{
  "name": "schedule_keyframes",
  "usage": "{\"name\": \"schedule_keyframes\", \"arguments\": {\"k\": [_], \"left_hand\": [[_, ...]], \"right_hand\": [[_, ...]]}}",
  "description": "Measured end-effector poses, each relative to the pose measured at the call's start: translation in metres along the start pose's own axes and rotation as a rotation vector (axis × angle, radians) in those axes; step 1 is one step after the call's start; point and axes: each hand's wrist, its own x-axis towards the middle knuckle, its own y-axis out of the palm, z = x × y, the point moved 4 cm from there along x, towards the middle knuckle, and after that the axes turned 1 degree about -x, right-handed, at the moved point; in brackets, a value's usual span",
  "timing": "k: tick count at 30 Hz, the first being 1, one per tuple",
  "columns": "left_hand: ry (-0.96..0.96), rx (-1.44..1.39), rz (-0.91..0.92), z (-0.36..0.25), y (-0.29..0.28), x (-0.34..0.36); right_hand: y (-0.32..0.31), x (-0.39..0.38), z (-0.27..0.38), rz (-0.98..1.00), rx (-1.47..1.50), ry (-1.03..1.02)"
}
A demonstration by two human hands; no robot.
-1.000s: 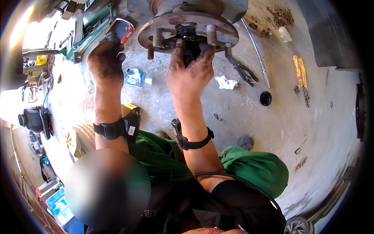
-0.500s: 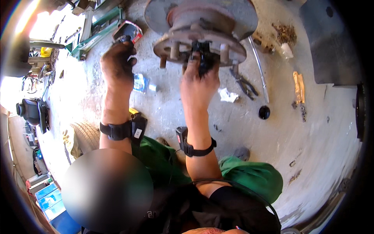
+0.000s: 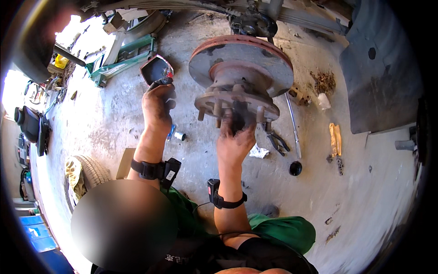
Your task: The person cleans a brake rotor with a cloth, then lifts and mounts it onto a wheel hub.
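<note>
Greasy fingers at the wheel hub (image 3: 237, 102).
Right hand (image 3: 235, 139) pinches the hub's centre; left hand (image 3: 157, 107) has its grip closed on a small tub (image 3: 156, 70).

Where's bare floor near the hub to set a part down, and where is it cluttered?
Bare concrete lies left of the left hand, between it and the green jack, and at lower right past the black cap. Crowded: right under the wheel hub, where the right hand, pliers, a long rod and a white scrap lie.

Pliers (image 3: 276, 140) beside a long metal bar (image 3: 293, 124), crumpled rag (image 3: 258, 152), spare tyre (image 3: 89, 172) (lying flat), green jack (image 3: 122, 65)
</note>
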Motion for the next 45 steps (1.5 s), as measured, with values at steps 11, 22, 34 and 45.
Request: {"name": "schedule_keyframes", "arguments": {"k": [11,22,34,45], "left_hand": [[0.071,0.037,0.004,0.001,-0.001,0.001],[0.169,0.211,0.013,0.003,0.000,0.000],[0.276,0.407,0.087,-0.004,0.001,-0.003],[0.132,0.167,0.033,-0.001,0.003,0.001]], "right_hand": [[0.005,-0.002,-0.004,0.050,0.187,0.267],[0.003,-0.005,-0.006,-0.044,-0.073,-0.079],[0.007,-0.002,-0.006,0.053,-0.011,0.051],[0.029,-0.027,-0.030,0.273,1.209,1.138]]}}
